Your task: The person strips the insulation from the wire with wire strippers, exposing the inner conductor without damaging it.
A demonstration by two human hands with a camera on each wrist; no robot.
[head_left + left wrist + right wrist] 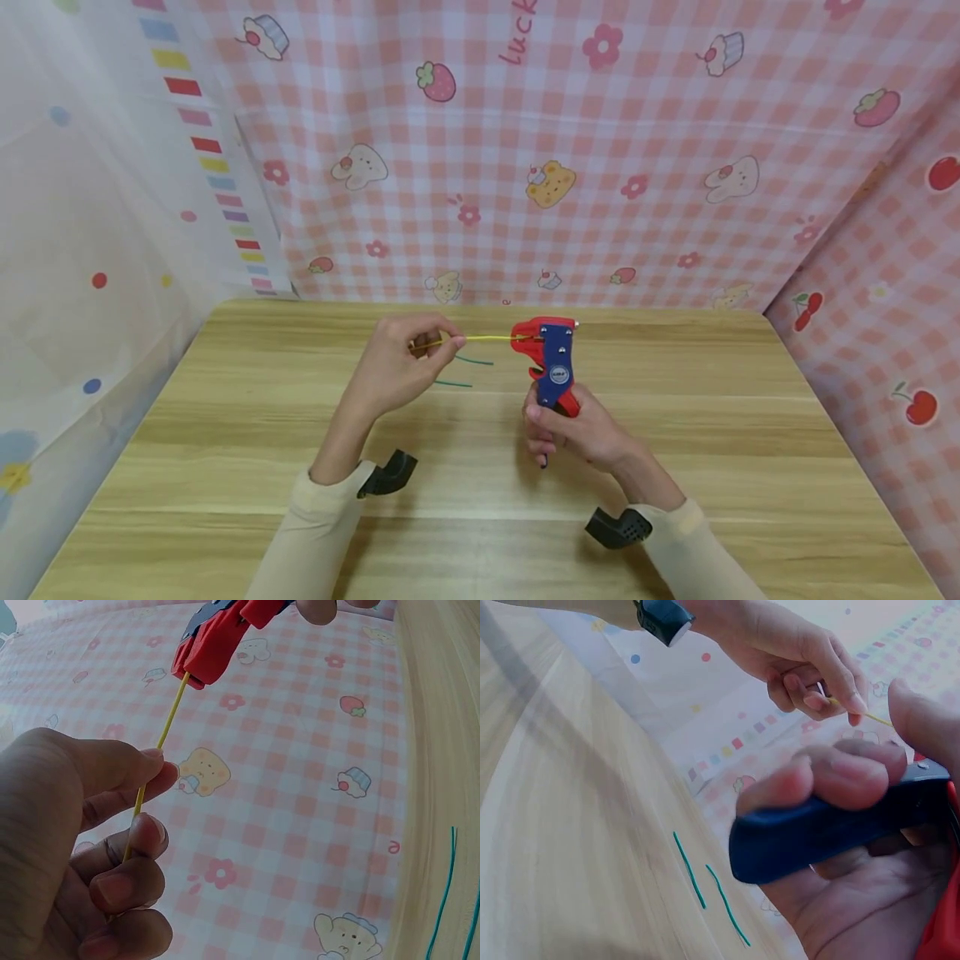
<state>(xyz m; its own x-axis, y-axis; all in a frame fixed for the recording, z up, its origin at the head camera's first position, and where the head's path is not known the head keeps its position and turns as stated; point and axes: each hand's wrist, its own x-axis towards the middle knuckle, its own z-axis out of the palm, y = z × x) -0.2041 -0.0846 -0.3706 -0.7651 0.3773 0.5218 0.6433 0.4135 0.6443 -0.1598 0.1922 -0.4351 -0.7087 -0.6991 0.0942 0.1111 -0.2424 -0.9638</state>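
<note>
Wire (487,338), yellow, crosswise, rightward into stripper (556,354)

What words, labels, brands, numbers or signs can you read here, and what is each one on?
"luck": on the pink checked cloth, cut by the picture's top edge, so it may continue.
Small letter at the cloth's lower edge: too small to tell which.
Round badge on the red and blue tool: too small to read.
No numbers are readable.

Smooth plastic wire stripper (557,360), shiny metal screws (562,350), plastic-looking yellow wire (489,337), smooth wood-grain tabletop (472,517), matt cloth backdrop (495,133)
</note>
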